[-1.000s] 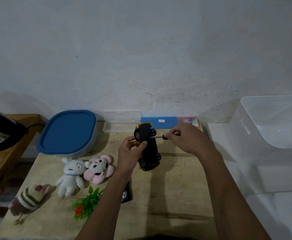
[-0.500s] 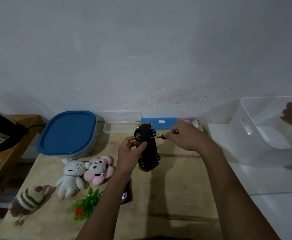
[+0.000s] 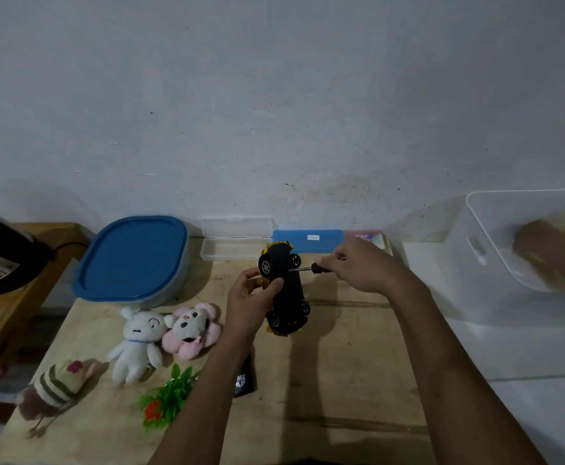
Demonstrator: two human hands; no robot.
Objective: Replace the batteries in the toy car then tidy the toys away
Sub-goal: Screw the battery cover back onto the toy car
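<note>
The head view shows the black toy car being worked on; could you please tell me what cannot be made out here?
- Screw and battery cover on the black toy car: too small, dim.
- Screwdriver handle: buried in the right hand.
- Car's yellow top: faces away, behind the left hand.

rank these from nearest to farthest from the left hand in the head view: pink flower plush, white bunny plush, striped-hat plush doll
Measured from the left hand:
1. Pink flower plush, just to its left on the table.
2. White bunny plush, further left, beside the pink one.
3. Striped-hat plush doll, at the table's near-left corner.
</note>
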